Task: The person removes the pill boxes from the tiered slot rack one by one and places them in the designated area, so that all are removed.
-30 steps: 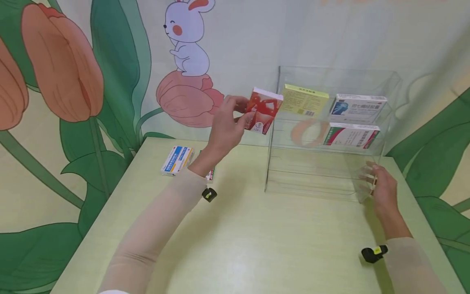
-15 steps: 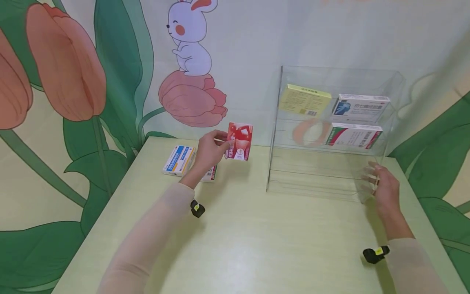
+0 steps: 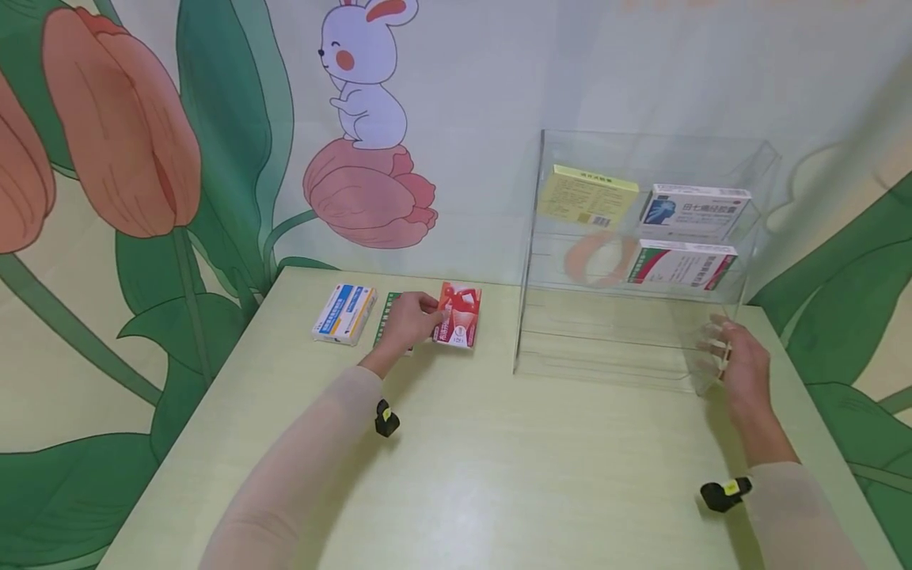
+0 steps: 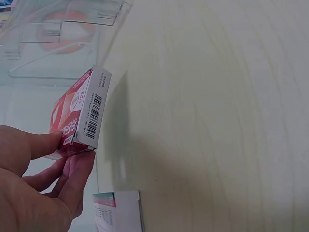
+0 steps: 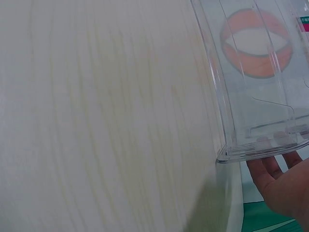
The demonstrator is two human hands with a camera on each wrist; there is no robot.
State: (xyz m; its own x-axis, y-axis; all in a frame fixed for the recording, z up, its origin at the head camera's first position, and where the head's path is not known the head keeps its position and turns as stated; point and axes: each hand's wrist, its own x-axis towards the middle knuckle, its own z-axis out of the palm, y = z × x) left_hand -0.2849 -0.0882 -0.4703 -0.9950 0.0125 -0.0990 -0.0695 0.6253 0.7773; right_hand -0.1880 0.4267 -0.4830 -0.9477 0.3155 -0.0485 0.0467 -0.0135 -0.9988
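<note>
My left hand [image 3: 408, 323] pinches a red medicine box [image 3: 461, 318] by its left edge, thumb on the front face. In the left wrist view the red box [image 4: 79, 108] is tilted, its white barcode side showing and a shadow on the table beside it. Under my left hand lies a green and white medicine box [image 3: 387, 317], partly hidden. At the right, my right hand [image 3: 746, 366] rests its fingers against the outer side of a clear acrylic rack [image 3: 606, 374]. Its fingertips show through the clear panel [image 5: 285, 140] in the right wrist view.
A blue and white box [image 3: 345, 313] lies at the table's far left. On the rack's tiers lean a yellow box [image 3: 588, 196], a white box with a blue picture [image 3: 697, 210] and a green, white and red box [image 3: 682, 264]. A printed curtain [image 3: 477, 142] hangs behind the table [image 3: 534, 475].
My left hand has brought the red box down and left, from beside the rack's upper tier to low over the table near the other boxes. My right hand stays at the rack's side.
</note>
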